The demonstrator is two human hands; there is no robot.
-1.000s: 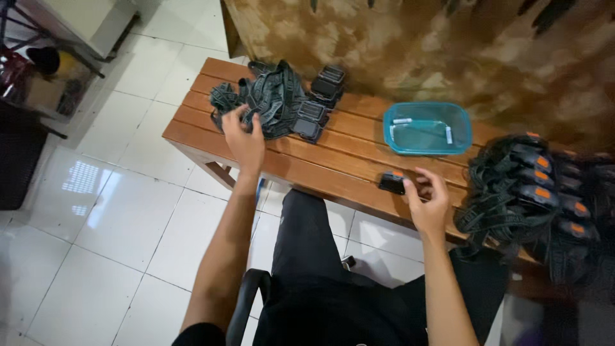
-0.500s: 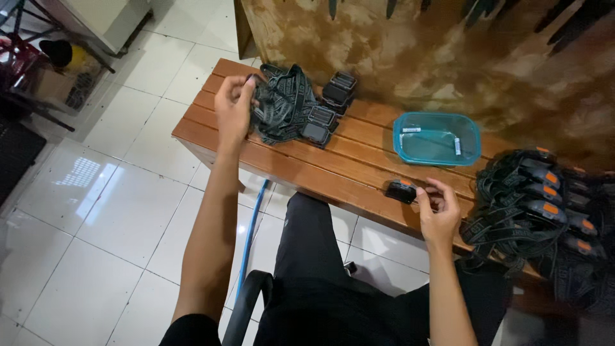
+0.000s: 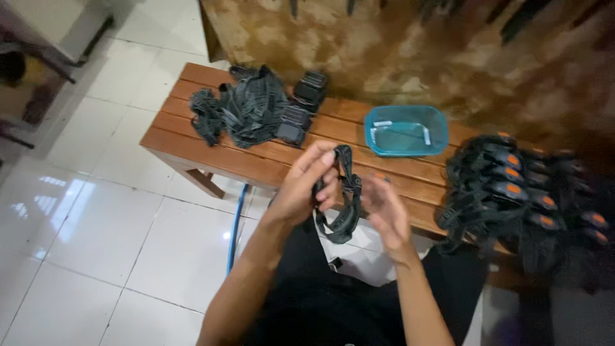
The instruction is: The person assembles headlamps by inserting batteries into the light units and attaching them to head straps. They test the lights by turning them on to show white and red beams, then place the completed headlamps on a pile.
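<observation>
Left hand (image 3: 306,186): raised above the near edge of the tabletop (image 3: 192,138), fingers closed on a dark strap (image 3: 344,202) that loops down between both hands. Right hand (image 3: 384,214): just beside the strap, blurred, fingers spread; whether it touches the strap cannot be told. Strap: held in the air in front of the person's lap, not resting on the tabletop. Left end of tabletop: a pile of dark straps (image 3: 240,112) with small black units (image 3: 301,109) beside it. Centre rear: a shallow teal tray (image 3: 442,138). Right end: a heap of black gear with orange patches (image 3: 512,189). Below: white tiled floor (image 3: 102,230).
</observation>
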